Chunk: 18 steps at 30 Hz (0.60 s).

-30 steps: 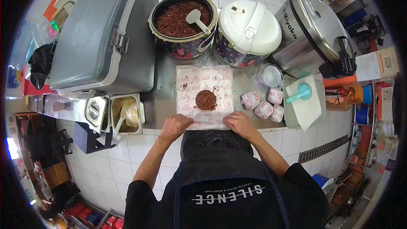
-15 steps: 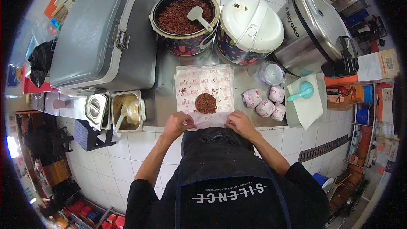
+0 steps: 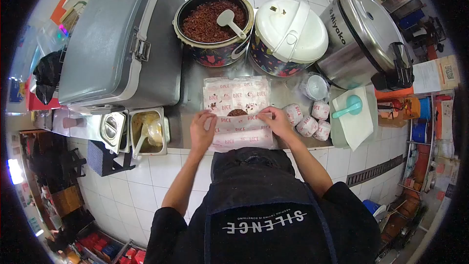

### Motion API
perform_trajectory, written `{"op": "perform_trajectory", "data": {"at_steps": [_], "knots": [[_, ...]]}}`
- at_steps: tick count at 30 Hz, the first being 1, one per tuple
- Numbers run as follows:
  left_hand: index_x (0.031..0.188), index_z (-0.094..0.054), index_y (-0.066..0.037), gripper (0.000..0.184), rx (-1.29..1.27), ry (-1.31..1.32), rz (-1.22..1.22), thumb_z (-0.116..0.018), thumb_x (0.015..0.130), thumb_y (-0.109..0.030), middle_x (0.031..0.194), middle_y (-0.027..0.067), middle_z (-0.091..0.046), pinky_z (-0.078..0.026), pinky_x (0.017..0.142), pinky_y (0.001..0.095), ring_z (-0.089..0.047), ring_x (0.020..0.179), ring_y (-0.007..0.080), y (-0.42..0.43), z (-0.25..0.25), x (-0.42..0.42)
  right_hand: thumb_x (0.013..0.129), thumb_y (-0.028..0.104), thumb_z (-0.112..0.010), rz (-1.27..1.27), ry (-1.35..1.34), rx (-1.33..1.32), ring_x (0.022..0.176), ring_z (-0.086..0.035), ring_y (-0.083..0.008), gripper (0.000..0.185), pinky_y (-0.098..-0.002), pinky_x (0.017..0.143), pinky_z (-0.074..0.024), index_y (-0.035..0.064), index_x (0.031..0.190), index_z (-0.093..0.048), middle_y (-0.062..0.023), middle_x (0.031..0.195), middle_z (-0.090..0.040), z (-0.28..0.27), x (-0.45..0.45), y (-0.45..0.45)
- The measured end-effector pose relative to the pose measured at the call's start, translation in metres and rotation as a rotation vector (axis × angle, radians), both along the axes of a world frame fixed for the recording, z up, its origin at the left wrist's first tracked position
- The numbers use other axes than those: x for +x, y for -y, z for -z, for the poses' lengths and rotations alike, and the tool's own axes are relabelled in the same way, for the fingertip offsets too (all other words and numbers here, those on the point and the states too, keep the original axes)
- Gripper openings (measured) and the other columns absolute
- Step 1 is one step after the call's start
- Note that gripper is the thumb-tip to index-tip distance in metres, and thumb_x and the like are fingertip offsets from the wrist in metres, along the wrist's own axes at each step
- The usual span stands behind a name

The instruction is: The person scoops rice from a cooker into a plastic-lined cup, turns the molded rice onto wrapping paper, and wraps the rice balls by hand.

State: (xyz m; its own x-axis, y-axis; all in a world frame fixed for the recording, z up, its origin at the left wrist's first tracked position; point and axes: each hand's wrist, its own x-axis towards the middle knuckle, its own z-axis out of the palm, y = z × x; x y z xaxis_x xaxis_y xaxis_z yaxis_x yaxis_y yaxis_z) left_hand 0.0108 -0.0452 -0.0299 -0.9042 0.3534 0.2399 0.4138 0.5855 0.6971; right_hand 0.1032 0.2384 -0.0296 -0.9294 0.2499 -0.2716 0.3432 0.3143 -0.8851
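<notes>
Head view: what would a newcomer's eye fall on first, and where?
Probably the left hand and right hand first, near the centre, at the edge of printed paper folded over part of a rice mound. Next, perhaps, the open pot of dark red rice above them, with a white scoop lying in it. The bulky grey box at upper left may follow.

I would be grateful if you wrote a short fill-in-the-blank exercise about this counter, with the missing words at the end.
1. The left hand and the right hand are at the folded edge of the printed ____.
2. Beside the right hand, the wrapped bundles number ____.
3. The flowered pot with the white paddle inside stands ____.
4. The brand name on the steel cooker reads ____.

Missing words: paper; four; open; Miyako.
</notes>
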Motion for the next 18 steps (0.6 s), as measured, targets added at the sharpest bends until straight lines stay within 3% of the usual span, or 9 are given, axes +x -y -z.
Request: {"op": "perform_trajectory", "data": {"at_steps": [2, 4, 7, 9, 15, 18], "knots": [[0.105, -0.07, -0.003, 0.021, -0.235, -0.419, -0.19, -0.073, 0.084, -0.007, 0.1, 0.0119, -0.072, -0.055, 0.083, 0.038, -0.07, 0.093, 0.0297, -0.024, -0.031, 0.016, 0.087, 0.022, -0.077, 0.04, 0.018, -0.04, 0.078, -0.066, -0.0113, 0.021, -0.0297, 0.073, -0.0515, 0.004, 0.097, -0.075, -0.0064, 0.087, -0.075, 0.033, -0.001, -0.001], [0.11, -0.067, -0.004, 0.029, -0.006, -0.21, 0.424, -0.071, 0.081, -0.004, 0.112, 0.0115, -0.068, -0.053, 0.089, 0.038, -0.066, 0.104, 0.0297, -0.016, 0.023, 0.024, 0.086, 0.023, -0.078, 0.033, 0.041, -0.013, 0.078, -0.067, -0.0138, 0.021, -0.0309, 0.073, -0.052, 0.0038, 0.095, -0.075, -0.008, 0.087, -0.076, 0.042, -0.006, -0.006], [0.11, -0.067, -0.003, 0.03, -0.048, -0.136, 0.554, -0.066, 0.081, -0.005, 0.121, 0.012, -0.065, -0.052, 0.094, 0.0395, -0.061, 0.113, 0.0296, -0.033, 0.018, 0.044, 0.086, 0.022, -0.077, -0.034, 0.051, 0.111, 0.08, -0.07, -0.0213, 0.021, -0.035, 0.074, -0.0535, 0.003, 0.095, -0.072, -0.0116, 0.088, -0.075, 0.035, -0.012, -0.003], [0.109, -0.069, -0.003, 0.029, -0.063, -0.191, 0.533, -0.067, 0.081, -0.003, 0.117, 0.0114, -0.067, -0.053, 0.093, 0.0405, -0.063, 0.11, 0.0295, -0.031, 0.022, 0.04, 0.086, 0.02, -0.075, -0.043, -0.02, 0.189, 0.084, -0.071, -0.028, 0.02, -0.0391, 0.078, -0.0546, 0.0027, 0.097, -0.071, -0.0136, 0.088, -0.074, 0.028, -0.025, 0.0], [0.111, -0.07, -0.002, 0.03, -0.072, -0.262, 0.542, -0.067, 0.081, -0.003, 0.115, 0.0113, -0.068, -0.054, 0.093, 0.0399, -0.063, 0.109, 0.03, -0.032, 0.031, 0.035, 0.08, 0.016, -0.074, -0.22, -0.437, 0.642, 0.093, -0.066, -0.0376, 0.029, -0.046, 0.089, -0.0531, 0.0019, 0.105, -0.068, -0.0175, 0.089, -0.068, 0.03, -0.117, 0.008], [0.115, -0.068, -0.002, 0.033, -0.095, -0.251, 0.568, -0.06, 0.083, -0.007, 0.12, 0.0118, -0.066, -0.052, 0.098, 0.04, -0.061, 0.113, 0.0301, -0.03, 0.035, 0.034, 0.078, 0.017, -0.076, -0.446, -0.227, 0.68, 0.097, -0.066, -0.0374, 0.034, -0.0444, 0.088, -0.0523, 0.002, 0.107, -0.068, -0.0195, 0.098, -0.071, 0.031, -0.149, 0.0]]}}
